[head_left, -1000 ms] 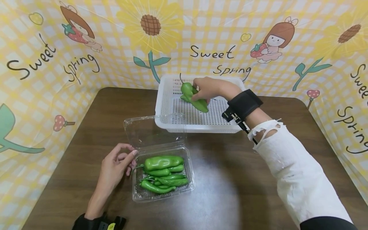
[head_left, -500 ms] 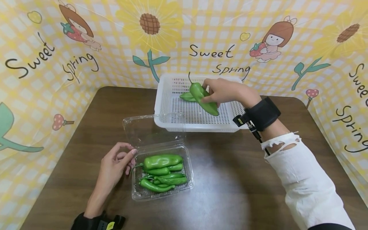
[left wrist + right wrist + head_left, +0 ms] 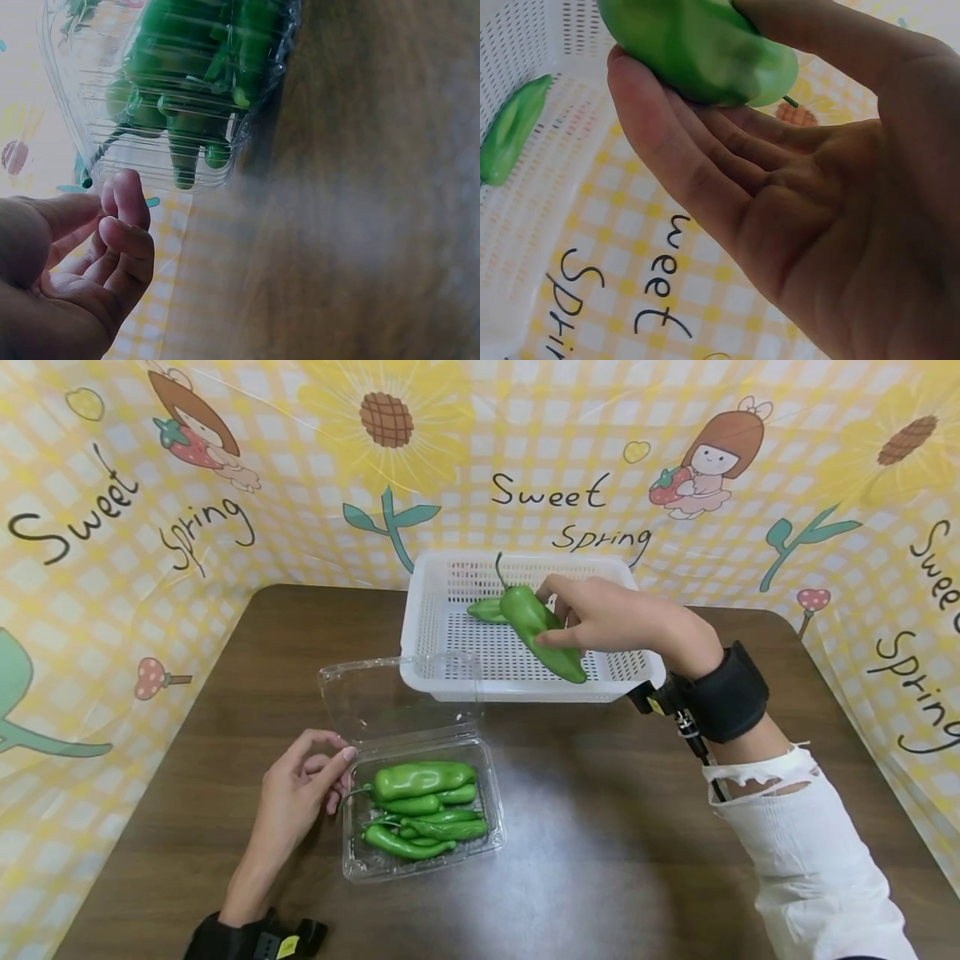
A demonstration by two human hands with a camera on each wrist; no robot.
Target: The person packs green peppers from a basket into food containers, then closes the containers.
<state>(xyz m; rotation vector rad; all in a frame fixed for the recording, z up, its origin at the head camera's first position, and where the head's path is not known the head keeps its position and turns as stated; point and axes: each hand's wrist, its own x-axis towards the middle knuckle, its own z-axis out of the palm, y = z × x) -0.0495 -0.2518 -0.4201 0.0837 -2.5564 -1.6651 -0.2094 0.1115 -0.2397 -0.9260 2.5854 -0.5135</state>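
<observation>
Head view: brown table (image 3: 600,827), sunflower backdrop (image 3: 390,435); right fingers (image 3: 558,639) pinching pepper (image 3: 540,631), left fingers (image 3: 330,760) slack.

Bright even light, glare patch on table (image 3: 555,793), curved edges (fisheye), blurry wrist views

Smaller pepper (image 3: 487,610) half hidden (behind the held pepper (image 3: 542,633)).

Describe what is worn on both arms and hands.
Both hands are bare. The right arm wears a white sleeve with a torn, frayed cuff; above it sits a black wrist strap with a small clipped-on device and a thin black cable. The left wrist wears a black band with a yellow mark.
</observation>
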